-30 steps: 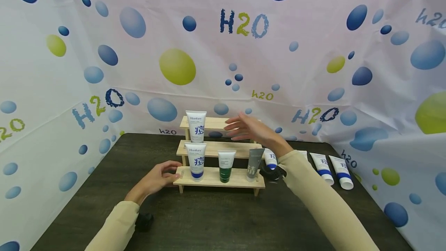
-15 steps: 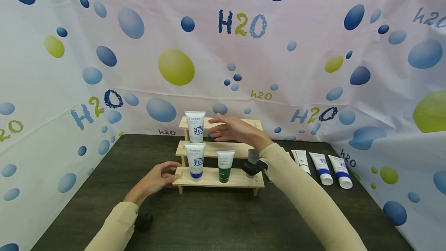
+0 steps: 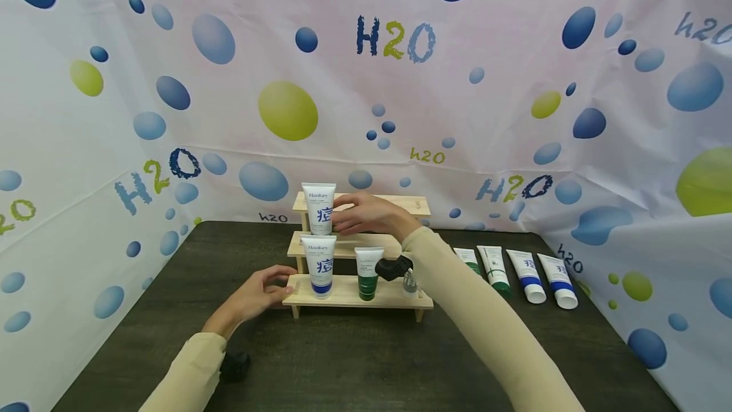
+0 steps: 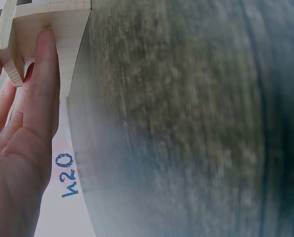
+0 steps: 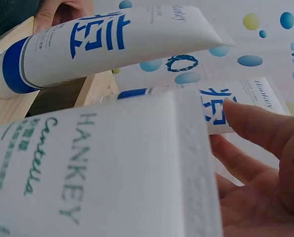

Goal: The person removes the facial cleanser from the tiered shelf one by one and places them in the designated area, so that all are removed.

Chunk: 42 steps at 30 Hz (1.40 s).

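Observation:
On the middle tier of a wooden stepped stand [image 3: 366, 301] is an upright white tube with blue lettering [image 3: 318, 208]. My right hand [image 3: 372, 216] is at this tube's right side. In the right wrist view, my thumb [image 5: 255, 121] overlaps the tube's label and the fingers are lower down; firm contact cannot be made out. My left hand [image 3: 257, 294] grips the left end of the bottom tier, thumb on one side and fingers beneath. The bottom tier bears a matching blue-and-white tube [image 3: 319, 266], a white-and-green tube [image 3: 367, 271] and a grey tube [image 3: 409, 283], mostly hidden behind the right wrist camera.
Several tubes lie on the dark table [image 3: 320, 361] at the right, including two blue-banded ones [image 3: 557, 278] and a green-capped one [image 3: 493, 266]. A patterned cloth [image 3: 366, 113] stands behind the table and along its sides. The right forearm crosses above the table.
My right hand has moved left across the stand to the white tube on the middle tier, uncovering green-capped tubes on the table. The left hand has kept its grip on the stand.

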Tool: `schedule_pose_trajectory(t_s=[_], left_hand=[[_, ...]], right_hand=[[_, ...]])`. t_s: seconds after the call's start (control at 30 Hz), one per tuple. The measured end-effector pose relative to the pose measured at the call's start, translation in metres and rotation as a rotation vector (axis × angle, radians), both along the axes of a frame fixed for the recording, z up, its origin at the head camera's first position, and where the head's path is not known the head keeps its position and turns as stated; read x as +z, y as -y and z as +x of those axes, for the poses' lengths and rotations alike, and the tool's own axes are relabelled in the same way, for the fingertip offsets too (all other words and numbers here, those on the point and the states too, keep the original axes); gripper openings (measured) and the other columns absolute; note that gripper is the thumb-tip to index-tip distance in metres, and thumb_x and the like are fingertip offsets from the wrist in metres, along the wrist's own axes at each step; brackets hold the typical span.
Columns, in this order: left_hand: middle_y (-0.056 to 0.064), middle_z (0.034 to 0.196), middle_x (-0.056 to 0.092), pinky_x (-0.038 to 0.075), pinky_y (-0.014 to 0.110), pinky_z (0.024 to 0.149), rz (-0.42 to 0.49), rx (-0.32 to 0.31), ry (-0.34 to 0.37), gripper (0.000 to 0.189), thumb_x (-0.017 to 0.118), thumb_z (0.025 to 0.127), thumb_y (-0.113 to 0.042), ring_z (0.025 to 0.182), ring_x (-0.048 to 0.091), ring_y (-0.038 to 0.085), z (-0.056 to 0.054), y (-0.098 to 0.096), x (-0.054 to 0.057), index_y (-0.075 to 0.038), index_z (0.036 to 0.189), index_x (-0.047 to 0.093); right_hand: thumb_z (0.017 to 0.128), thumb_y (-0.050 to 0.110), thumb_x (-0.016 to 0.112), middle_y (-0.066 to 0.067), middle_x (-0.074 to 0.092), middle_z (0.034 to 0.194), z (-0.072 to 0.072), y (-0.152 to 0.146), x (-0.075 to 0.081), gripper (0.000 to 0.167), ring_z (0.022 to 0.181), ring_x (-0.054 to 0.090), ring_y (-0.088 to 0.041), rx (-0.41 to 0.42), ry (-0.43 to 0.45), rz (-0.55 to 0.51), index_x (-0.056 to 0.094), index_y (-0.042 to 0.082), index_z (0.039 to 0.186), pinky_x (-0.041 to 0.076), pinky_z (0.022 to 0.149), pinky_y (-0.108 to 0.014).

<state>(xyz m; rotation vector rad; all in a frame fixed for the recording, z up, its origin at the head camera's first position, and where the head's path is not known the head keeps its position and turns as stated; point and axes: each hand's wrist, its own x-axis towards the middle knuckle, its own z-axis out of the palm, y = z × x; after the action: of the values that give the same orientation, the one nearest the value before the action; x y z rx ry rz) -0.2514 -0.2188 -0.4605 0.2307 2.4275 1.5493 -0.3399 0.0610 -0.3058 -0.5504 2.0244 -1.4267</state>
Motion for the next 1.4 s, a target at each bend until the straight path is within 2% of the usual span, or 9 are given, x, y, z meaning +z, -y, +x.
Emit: schedule_pose_trajectory(t_s=[0.27,0.5,0.7,0.83,1.03,1.4], left_hand=[[0.028,0.147,0.051,0.062,0.041,0.088,-0.006,-0.009,-0.011,0.050,0.068,0.101,-0.019,0.118,0.068,0.032,-0.001,0.003,-0.001,-0.003,0.146,0.051],[0.028,0.148,0.050,0.062,0.042,0.089,-0.009,0.000,-0.005,0.050,0.068,0.101,-0.019,0.119,0.068,0.033,-0.001,0.003,0.000,-0.004,0.146,0.052],[0.028,0.147,0.050,0.063,0.042,0.089,0.003,0.002,-0.002,0.049,0.068,0.101,-0.018,0.117,0.069,0.031,-0.002,0.002,-0.001,-0.003,0.145,0.052],[0.028,0.147,0.051,0.062,0.042,0.089,-0.009,0.009,0.002,0.049,0.068,0.101,-0.019,0.117,0.069,0.031,-0.002,0.001,-0.002,-0.004,0.145,0.053],[0.028,0.147,0.052,0.062,0.042,0.089,-0.025,0.009,-0.006,0.049,0.069,0.101,-0.019,0.118,0.069,0.032,-0.002,0.000,-0.002,-0.004,0.145,0.053],[0.028,0.147,0.050,0.062,0.042,0.089,-0.012,-0.011,-0.010,0.050,0.068,0.101,-0.020,0.118,0.068,0.031,-0.003,0.002,-0.001,-0.003,0.145,0.052]], right_hand=[[0.103,0.007,0.062,-0.026,0.058,0.144,0.002,0.015,-0.002,0.052,0.119,0.068,-0.034,-0.045,0.011,-0.004,0.044,0.002,0.152,0.052,0.110,-0.049],[0.100,0.009,0.068,-0.026,0.063,0.137,0.001,0.024,-0.004,0.049,0.102,0.071,-0.026,-0.102,-0.042,0.006,0.051,0.001,0.145,0.060,0.098,-0.042],[0.100,0.009,0.068,-0.026,0.065,0.133,0.005,0.026,-0.009,0.045,0.103,0.072,-0.030,-0.134,-0.143,0.010,0.056,-0.001,0.141,0.061,0.095,-0.042],[0.101,0.009,0.065,-0.026,0.064,0.134,0.007,0.022,-0.008,0.043,0.116,0.070,-0.035,-0.156,-0.172,0.007,0.055,0.000,0.142,0.060,0.098,-0.044],[0.104,0.011,0.062,-0.023,0.062,0.140,0.013,0.009,0.007,0.042,0.128,0.063,-0.038,-0.153,-0.210,-0.009,0.054,0.002,0.144,0.058,0.101,-0.045],[0.105,0.013,0.060,-0.021,0.060,0.142,0.024,-0.026,0.044,0.043,0.128,0.063,-0.038,-0.234,-0.292,-0.063,0.051,0.002,0.146,0.057,0.104,-0.046]])
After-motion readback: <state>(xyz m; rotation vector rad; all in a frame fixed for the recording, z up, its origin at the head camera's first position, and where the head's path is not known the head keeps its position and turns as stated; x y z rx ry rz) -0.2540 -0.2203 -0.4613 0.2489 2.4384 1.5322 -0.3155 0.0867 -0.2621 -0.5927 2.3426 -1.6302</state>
